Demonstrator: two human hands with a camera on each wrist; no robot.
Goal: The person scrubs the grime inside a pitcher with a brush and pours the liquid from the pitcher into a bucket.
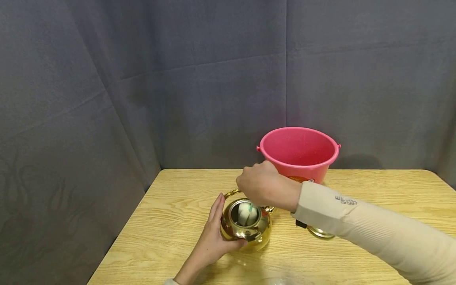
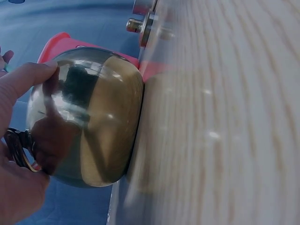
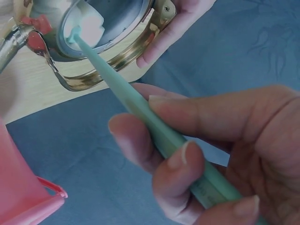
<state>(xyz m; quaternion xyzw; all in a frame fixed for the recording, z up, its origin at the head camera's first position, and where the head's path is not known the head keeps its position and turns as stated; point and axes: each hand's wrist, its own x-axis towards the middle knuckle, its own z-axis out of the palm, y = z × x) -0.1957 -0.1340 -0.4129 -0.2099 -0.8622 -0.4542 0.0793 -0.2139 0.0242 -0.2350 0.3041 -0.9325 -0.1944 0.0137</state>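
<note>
A shiny gold kettle [image 1: 261, 236] stands on the wooden table with its mouth uncovered. Its left side and front are held by my left hand [image 1: 213, 235], thumb and fingers spread around the body. In the left wrist view, that thumb presses on the kettle's polished side [image 2: 108, 122]. My right hand [image 1: 265, 184], raised over the kettle's far side, grips the long teal handle of a sponge brush [image 3: 154, 126]. The brush's white sponge head [image 1: 247, 214] is inside the kettle's mouth. The kettle's curved gold handle [image 3: 84, 83] is folded down beside the rim.
A pink bucket [image 1: 303, 170] stands behind and to the right of the kettle, near the table's back edge. A gold lid [image 1: 322, 233] lies on the table [image 1: 160, 221] to the right, partly hidden under my right sleeve. Grey cloth [image 1: 213, 87] hangs behind.
</note>
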